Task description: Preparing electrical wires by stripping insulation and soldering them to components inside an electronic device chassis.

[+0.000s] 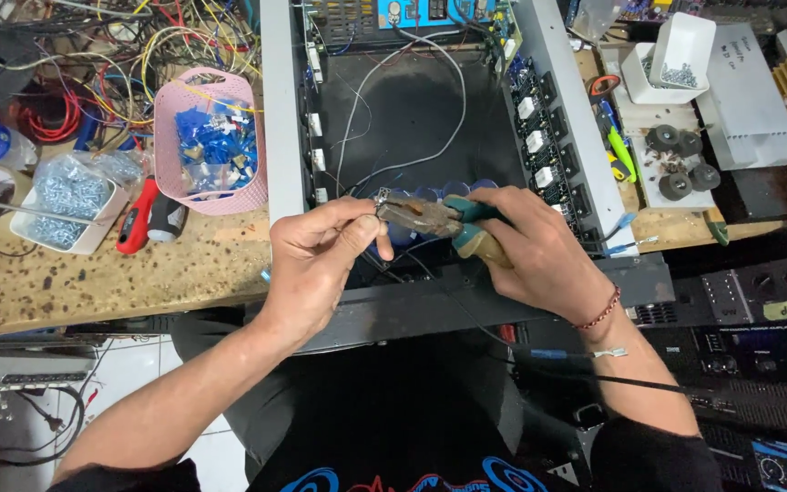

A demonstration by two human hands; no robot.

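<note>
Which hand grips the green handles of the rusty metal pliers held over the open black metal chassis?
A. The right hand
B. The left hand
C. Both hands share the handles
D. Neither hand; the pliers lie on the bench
A: the right hand wraps the green handles of the rusty metal pliers, while the left hand pinches at the tip of their jaws, above the open black metal chassis.

Left hand pinches with fingertips; right hand is curled closed, wrists close together.
</note>
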